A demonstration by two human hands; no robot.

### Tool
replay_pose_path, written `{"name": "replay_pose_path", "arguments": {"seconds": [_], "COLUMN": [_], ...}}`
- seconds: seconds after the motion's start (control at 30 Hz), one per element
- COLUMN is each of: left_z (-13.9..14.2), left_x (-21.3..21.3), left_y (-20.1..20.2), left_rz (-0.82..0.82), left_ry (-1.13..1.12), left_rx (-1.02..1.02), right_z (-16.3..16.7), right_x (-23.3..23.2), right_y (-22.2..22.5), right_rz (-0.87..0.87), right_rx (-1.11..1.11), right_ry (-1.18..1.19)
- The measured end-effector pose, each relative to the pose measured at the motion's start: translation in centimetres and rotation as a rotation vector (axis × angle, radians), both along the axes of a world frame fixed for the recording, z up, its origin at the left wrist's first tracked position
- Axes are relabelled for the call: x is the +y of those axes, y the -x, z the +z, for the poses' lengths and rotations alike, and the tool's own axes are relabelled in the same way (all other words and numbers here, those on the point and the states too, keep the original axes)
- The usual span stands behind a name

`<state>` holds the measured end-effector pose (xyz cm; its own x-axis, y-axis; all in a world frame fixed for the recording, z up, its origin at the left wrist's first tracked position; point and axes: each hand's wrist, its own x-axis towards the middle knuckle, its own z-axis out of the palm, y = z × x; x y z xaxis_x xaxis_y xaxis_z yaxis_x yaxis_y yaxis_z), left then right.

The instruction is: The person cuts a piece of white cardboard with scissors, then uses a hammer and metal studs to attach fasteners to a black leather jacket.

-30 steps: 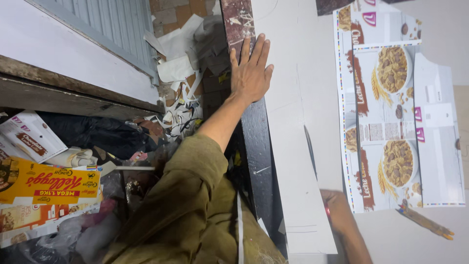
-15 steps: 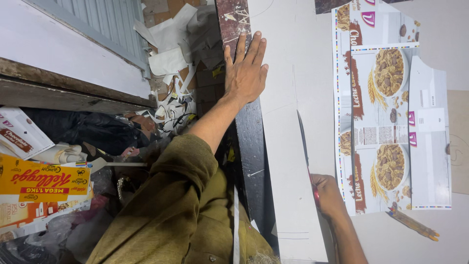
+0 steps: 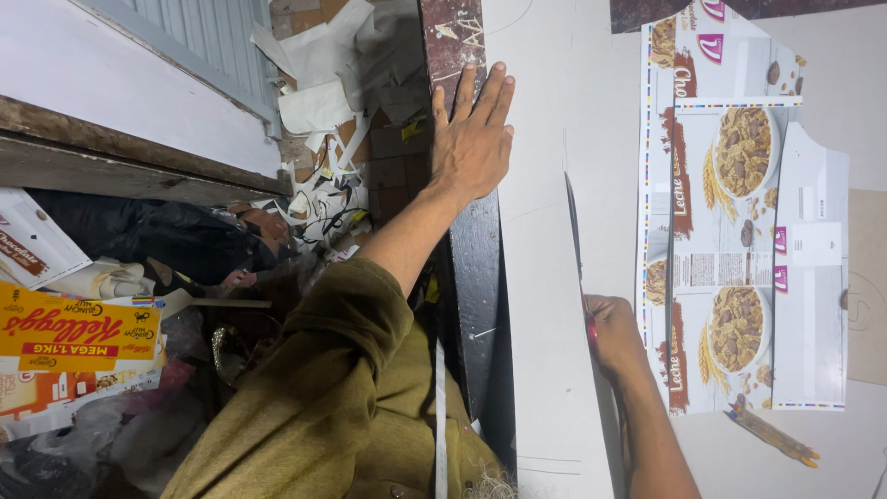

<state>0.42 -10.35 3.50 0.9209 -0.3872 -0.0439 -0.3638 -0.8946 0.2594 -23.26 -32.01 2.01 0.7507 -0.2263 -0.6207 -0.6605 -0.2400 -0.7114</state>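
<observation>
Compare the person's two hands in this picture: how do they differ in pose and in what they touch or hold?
The left hand lies flat with fingers spread, pressing on the edge of the white sheet and the dark strip; the right hand is curled into a fist. The left hand holds nothing; the right hand grips a long blade with a red handle. The left arm wears an olive sleeve; the right forearm is bare. Both rest at the same white sheet.

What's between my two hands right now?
In the head view, bare white sheet lies between the left hand and right hand, crossed by the long dark blade running up from the right hand.
</observation>
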Motion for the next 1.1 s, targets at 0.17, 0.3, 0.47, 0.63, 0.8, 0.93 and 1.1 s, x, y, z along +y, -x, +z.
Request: {"name": "replay_pose_path", "arguments": {"seconds": [0.17, 0.3, 0.47, 0.63, 0.8, 0.93, 1.1], "left_z": [0.1, 0.2, -0.3, -0.6, -0.2, 0.2, 0.8], "left_x": [0.1, 0.1, 0.5, 0.8, 0.8, 0.7, 1.2], "left_y": [-0.1, -0.2, -0.5, -0.7, -0.7, -0.8, -1.5], "left_rz": [0.007, -0.001, 0.002, -0.009, -0.014, -0.008, -0.024], "left_ry": [0.004, 0.026, 0.063, 0.094, 0.088, 0.112, 0.210], "left_rx": [0.038, 0.012, -0.002, -0.032, -0.017, -0.025, -0.101], "right_z": [-0.5, -0.6, -0.4, -0.8, -1.4, -1.5, -1.8], "right_x": [0.0, 0.1, 0.5, 0.8, 1.2, 1.1, 1.1], "right_y": [-2.1, -5.0, -6.0, -6.5, -9.4, -11.3, -11.6], "right_rz": [0.015, -0.053, -0.001, 0.061, -0.060, -0.044, -0.034], "right_rx": [-0.002, -0.052, -0.055, -0.086, -0.078, -0.136, -0.125], "right_ry": [0.083, -0.111, -0.040, 0.053, -0.110, -0.107, -0.120]}}
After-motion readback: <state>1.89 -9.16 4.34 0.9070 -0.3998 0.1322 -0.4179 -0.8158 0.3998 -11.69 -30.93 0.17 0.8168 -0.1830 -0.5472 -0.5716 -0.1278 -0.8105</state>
